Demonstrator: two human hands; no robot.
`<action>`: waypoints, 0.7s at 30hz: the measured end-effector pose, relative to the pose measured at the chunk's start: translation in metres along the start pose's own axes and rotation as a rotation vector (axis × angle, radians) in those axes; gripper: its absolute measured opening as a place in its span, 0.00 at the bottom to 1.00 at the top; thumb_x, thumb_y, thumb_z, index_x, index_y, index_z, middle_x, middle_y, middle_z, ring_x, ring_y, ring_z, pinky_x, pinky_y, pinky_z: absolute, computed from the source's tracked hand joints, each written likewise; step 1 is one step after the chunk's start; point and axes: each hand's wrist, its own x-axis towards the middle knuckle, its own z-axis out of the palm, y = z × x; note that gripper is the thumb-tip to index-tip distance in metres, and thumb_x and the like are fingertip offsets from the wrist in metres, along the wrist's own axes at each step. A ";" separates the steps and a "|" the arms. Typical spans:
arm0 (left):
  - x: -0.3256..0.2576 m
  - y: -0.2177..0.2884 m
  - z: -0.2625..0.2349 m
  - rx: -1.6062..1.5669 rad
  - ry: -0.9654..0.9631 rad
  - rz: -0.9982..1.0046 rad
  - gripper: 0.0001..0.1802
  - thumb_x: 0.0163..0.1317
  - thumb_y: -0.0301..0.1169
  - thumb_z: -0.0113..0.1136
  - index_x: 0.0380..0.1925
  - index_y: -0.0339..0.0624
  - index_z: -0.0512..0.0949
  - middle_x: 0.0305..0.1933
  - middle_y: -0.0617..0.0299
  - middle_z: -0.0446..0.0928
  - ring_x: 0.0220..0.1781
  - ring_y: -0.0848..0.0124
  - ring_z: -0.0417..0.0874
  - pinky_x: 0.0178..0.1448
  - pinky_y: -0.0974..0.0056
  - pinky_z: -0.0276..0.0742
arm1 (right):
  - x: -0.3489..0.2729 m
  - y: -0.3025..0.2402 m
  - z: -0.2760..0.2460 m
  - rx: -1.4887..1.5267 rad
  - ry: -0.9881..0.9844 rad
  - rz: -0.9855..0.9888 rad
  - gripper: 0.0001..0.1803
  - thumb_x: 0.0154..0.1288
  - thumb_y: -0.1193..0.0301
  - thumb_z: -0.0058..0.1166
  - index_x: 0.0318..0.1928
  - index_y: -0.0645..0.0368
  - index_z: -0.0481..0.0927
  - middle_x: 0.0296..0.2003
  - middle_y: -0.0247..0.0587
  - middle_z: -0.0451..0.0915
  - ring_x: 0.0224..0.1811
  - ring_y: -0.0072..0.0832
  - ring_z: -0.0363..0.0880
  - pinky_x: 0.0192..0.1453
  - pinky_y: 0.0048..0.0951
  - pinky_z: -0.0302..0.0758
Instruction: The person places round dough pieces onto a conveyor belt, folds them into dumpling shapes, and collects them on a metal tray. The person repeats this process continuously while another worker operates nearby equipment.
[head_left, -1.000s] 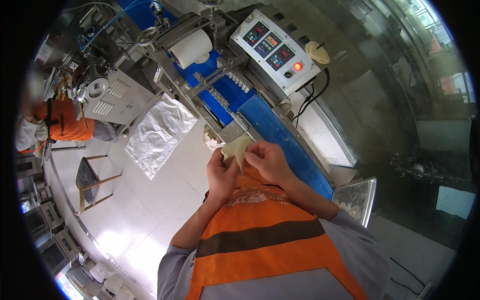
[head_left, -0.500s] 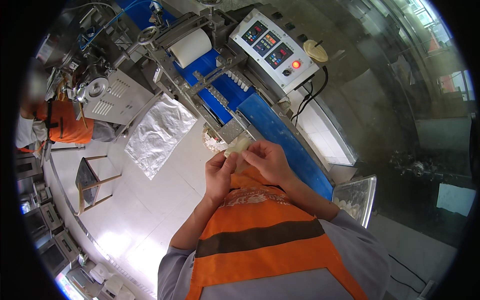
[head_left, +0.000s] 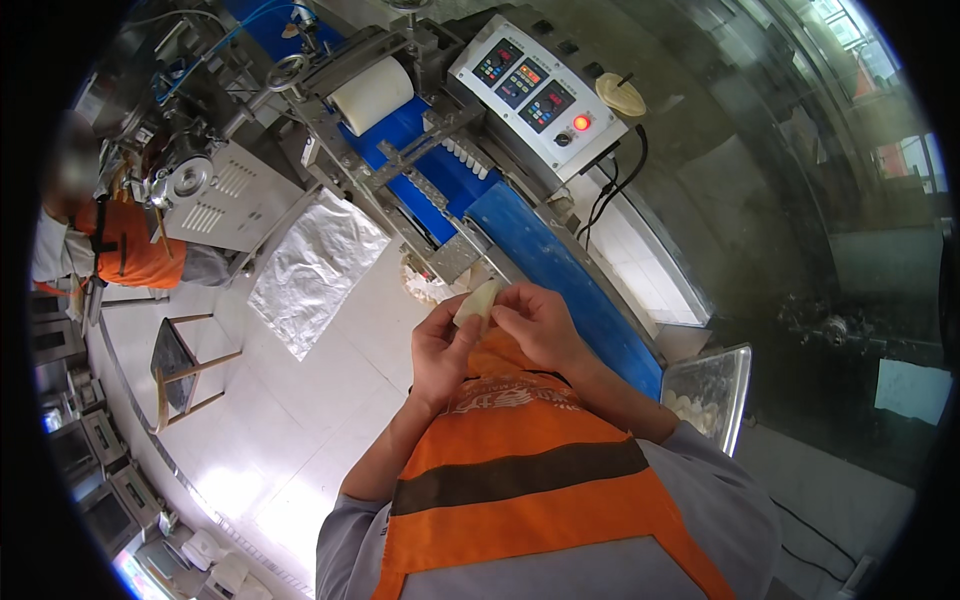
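Observation:
A pale cream piece of dough [head_left: 478, 303] is pinched between the fingertips of both my hands, in front of my orange apron [head_left: 520, 450]. My left hand [head_left: 438, 350] grips its left side, the thumb lying on top. On the other side my right hand [head_left: 538, 322] has thumb and fingers pressed together at the dough's right edge. The dough looks like a flat piece standing up at a tilt. Just beyond my hands lies the near end of a machine with a blue conveyor belt [head_left: 545, 240] and a white roller [head_left: 372, 97].
A control box [head_left: 540, 95] with a lit red button stands beyond the belt. At right a metal tray [head_left: 742, 385] holds several pale dough pieces. A silvery sheet [head_left: 318, 270] and a stool [head_left: 185, 370] are at left, where a person in an orange apron [head_left: 140, 245] stands.
The dough has tipped more upright and shows more of its face between my fingers. My hands stay in nearly the same place, and the view has shifted slightly.

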 end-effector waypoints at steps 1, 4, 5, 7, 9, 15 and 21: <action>-0.001 0.000 0.001 -0.015 0.007 -0.010 0.17 0.71 0.28 0.60 0.56 0.29 0.77 0.50 0.60 0.82 0.46 0.78 0.80 0.49 0.72 0.76 | -0.001 0.001 0.000 -0.002 0.006 -0.010 0.11 0.66 0.68 0.62 0.41 0.65 0.82 0.34 0.39 0.86 0.36 0.22 0.84 0.42 0.24 0.79; -0.001 0.000 0.000 0.018 0.002 -0.058 0.17 0.71 0.28 0.60 0.55 0.28 0.78 0.48 0.59 0.83 0.46 0.77 0.81 0.50 0.72 0.77 | -0.006 -0.010 0.000 -0.086 0.008 -0.018 0.11 0.66 0.69 0.62 0.41 0.66 0.83 0.35 0.39 0.86 0.36 0.23 0.85 0.42 0.25 0.80; -0.001 0.000 0.001 0.007 0.012 -0.072 0.17 0.71 0.28 0.61 0.55 0.29 0.78 0.47 0.60 0.83 0.46 0.78 0.81 0.50 0.72 0.76 | -0.008 -0.015 0.001 -0.127 0.005 -0.017 0.11 0.66 0.69 0.62 0.40 0.66 0.83 0.35 0.39 0.86 0.36 0.23 0.85 0.42 0.25 0.80; -0.002 0.000 0.002 -0.013 0.029 -0.100 0.16 0.71 0.28 0.61 0.54 0.29 0.78 0.46 0.60 0.83 0.46 0.78 0.80 0.50 0.72 0.76 | -0.010 -0.022 0.000 -0.128 -0.013 -0.008 0.11 0.66 0.69 0.62 0.40 0.66 0.83 0.35 0.39 0.86 0.36 0.23 0.85 0.42 0.25 0.80; -0.003 -0.003 0.002 -0.012 0.026 -0.080 0.16 0.71 0.28 0.61 0.53 0.28 0.79 0.45 0.61 0.83 0.45 0.78 0.80 0.50 0.72 0.76 | -0.010 -0.022 -0.001 -0.125 -0.028 -0.001 0.11 0.65 0.68 0.62 0.41 0.66 0.83 0.35 0.39 0.86 0.36 0.23 0.85 0.41 0.25 0.80; -0.005 -0.005 0.007 0.021 0.031 -0.005 0.14 0.71 0.27 0.60 0.52 0.28 0.80 0.43 0.62 0.82 0.42 0.79 0.78 0.47 0.73 0.75 | -0.010 -0.018 -0.004 -0.146 -0.029 0.003 0.13 0.64 0.68 0.62 0.42 0.66 0.83 0.35 0.39 0.86 0.36 0.23 0.85 0.41 0.25 0.80; -0.004 -0.005 0.002 -0.104 0.124 -0.203 0.12 0.71 0.29 0.59 0.48 0.29 0.80 0.40 0.63 0.82 0.40 0.80 0.78 0.47 0.74 0.74 | -0.007 -0.012 -0.001 -0.161 -0.004 -0.026 0.11 0.64 0.69 0.60 0.41 0.66 0.83 0.33 0.39 0.86 0.34 0.21 0.85 0.39 0.24 0.79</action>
